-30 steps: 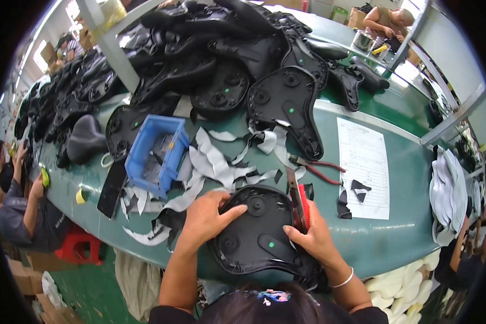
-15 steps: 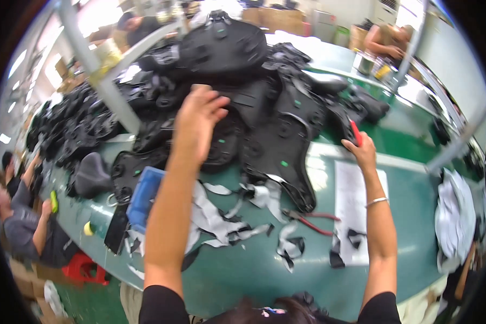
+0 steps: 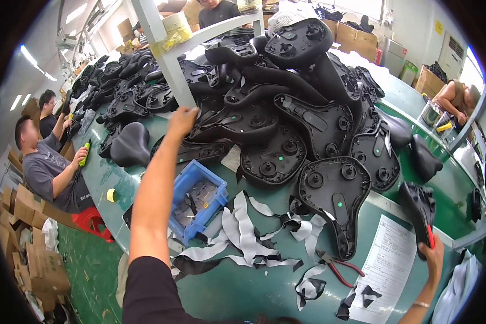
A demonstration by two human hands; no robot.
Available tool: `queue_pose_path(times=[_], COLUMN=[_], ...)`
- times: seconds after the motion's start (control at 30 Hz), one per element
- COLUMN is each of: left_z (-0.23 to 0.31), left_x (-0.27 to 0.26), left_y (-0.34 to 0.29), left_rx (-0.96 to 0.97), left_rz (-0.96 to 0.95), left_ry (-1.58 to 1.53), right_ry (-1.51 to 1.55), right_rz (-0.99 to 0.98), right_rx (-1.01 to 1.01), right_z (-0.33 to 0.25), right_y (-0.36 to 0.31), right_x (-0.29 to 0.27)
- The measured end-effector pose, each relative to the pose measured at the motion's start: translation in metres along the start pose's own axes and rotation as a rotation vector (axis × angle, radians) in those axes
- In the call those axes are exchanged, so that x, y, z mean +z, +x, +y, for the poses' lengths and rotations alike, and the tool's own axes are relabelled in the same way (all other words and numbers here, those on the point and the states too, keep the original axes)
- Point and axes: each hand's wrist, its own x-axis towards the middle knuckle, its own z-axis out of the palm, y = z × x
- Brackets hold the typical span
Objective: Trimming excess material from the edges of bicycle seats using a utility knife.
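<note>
My left hand (image 3: 182, 123) reaches to the foot of the white metal post, at the edge of the black bicycle saddles. Its fingers are curled, and what they hold, if anything, is hidden. At the right, my right hand (image 3: 433, 258) is closed around a red-handled tool (image 3: 430, 237), whose working end I cannot make out. Just beyond that tool a narrow black saddle (image 3: 417, 208) stands on its side. Several saddles lie with their undersides up in the middle, the nearest saddle (image 3: 333, 186) pointing its nose at me.
A blue bin (image 3: 201, 218) with small pieces stands beside my left forearm. Grey and black strips (image 3: 243, 229), red-handled pliers (image 3: 337, 265) and a printed sheet (image 3: 386, 264) lie on the green table. The white post (image 3: 170, 65) rises through the saddle heap. Other people work left, right and behind.
My view has swung left and steadied. My left hand, with fingers spread before, is now curled by the post. My right hand still grips the red-handled tool, now lower and farther right in view.
</note>
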Motion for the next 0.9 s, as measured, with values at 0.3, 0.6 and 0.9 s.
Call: queue_pose_path(times=[0.3,0.6,0.9], left_z=[-0.033,0.035,0.070], left_x=[-0.014,-0.002,0.119], left_y=[0.035,0.049,0.143], left_rx=[-0.159,-0.604,0.176], left_rz=[-0.753,-0.103,0.020], left_ry=[0.293,-1.343,-0.175], right_ry=[0.121,0.100,-0.158], right_rz=[0.053,-0.103,0.255], right_rx=[0.225,0.299,-0.057], right_z=[-0.004,-0.039,-0.020], right_y=[-0.080,-0.099,-0.112], right_x=[0.016,-0.005,-0.041])
